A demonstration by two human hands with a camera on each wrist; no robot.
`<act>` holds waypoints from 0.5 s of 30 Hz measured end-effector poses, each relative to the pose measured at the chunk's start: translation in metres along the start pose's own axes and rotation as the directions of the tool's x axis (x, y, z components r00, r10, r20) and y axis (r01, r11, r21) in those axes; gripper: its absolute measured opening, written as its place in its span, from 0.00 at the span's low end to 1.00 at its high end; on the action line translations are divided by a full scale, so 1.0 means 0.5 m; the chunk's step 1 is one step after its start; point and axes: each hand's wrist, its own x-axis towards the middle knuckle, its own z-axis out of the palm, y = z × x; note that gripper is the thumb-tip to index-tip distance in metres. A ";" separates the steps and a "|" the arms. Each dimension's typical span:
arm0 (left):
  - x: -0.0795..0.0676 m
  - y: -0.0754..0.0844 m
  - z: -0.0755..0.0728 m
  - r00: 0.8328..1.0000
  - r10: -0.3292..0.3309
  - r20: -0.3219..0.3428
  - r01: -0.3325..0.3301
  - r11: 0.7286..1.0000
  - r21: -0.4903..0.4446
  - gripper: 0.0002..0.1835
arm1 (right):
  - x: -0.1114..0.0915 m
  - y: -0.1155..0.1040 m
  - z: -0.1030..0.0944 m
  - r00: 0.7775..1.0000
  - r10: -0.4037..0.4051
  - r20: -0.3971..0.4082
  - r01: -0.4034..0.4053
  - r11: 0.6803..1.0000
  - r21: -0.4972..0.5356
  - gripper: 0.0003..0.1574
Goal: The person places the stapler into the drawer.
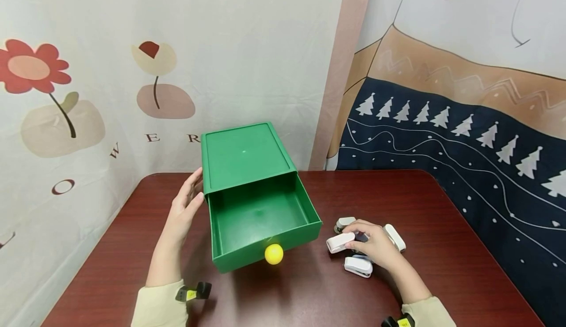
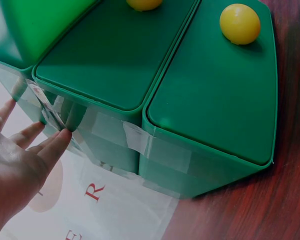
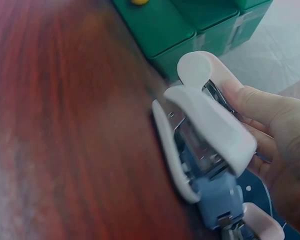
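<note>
My right hand (image 1: 376, 245) grasps one stapler (image 1: 339, 243) between thumb and fingers, other staplers (image 1: 358, 267) lying close by. My left hand (image 1: 182, 211), fingers extended, touches the cabinet's (image 1: 245, 155) side

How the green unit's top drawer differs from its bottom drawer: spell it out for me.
The top drawer is pulled out, while the bottom drawer is pushed in. The top drawer shows its inside from above; the bottom drawer shows only its front panel. Both are green and carry a round yellow knob.
</note>
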 end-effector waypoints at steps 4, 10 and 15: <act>0.000 0.001 0.001 1.000 -0.003 -0.003 0.003 1.000 0.006 0.28 | 0.003 -0.016 -0.007 1.000 -0.013 -0.028 0.014 1.000 0.025 0.19; -0.001 0.002 0.002 1.000 -0.005 -0.002 0.005 1.000 0.008 0.28 | 0.008 -0.054 -0.018 0.995 -0.025 -0.099 0.030 0.999 0.040 0.19; 0.000 0.002 0.002 1.000 -0.005 -0.007 0.005 1.000 0.003 0.28 | 0.017 -0.127 -0.043 0.984 -0.059 -0.171 0.063 0.998 0.014 0.20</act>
